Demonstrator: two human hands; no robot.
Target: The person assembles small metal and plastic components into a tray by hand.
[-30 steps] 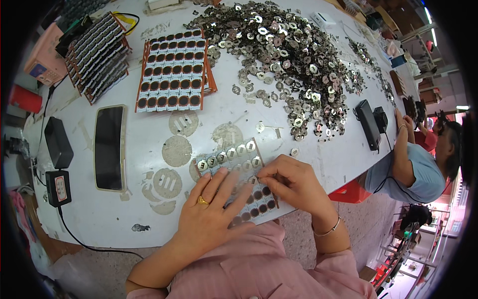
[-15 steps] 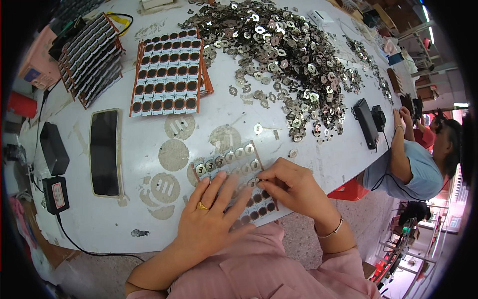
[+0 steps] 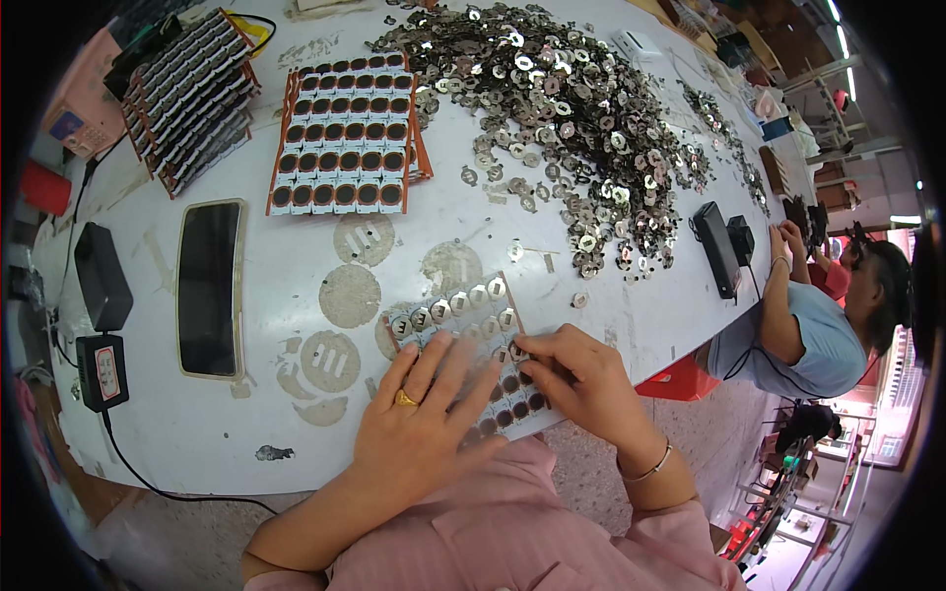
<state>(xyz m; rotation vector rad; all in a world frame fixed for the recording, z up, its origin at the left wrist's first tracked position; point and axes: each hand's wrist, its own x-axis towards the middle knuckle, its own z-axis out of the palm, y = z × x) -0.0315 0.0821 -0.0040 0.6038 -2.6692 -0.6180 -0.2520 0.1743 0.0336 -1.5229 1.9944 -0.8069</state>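
Note:
A panel of round dark cells [image 3: 509,418] lies tilted at the table's near edge. Small shiny metal discs with slots [image 3: 478,294] sit in its upper rows, while the dark circles show bare in its lower rows. My left hand [image 3: 419,404], with a gold ring, is spread flat over the panel's left and middle, its fingers apart and partly blurred. At the panel's right side my right hand [image 3: 581,384] pinches thumb and forefinger together on a small metal disc, mostly hidden by the fingertips. A single loose disc [image 3: 579,299] lies right of the panel.
A large heap of metal discs [image 3: 591,118] covers the far middle. Panels are stacked flat [image 3: 340,133] and leaning [image 3: 192,98] at far left. A phone [image 3: 210,286], black box [image 3: 102,276] and adapter [image 3: 102,372] lie left. Another person [image 3: 828,325] sits at right.
The whole view has shifted slightly. My right fingertips have moved slightly up along the panel's right side; the disc seen between them is now mostly covered. My left hand stays spread over the panel.

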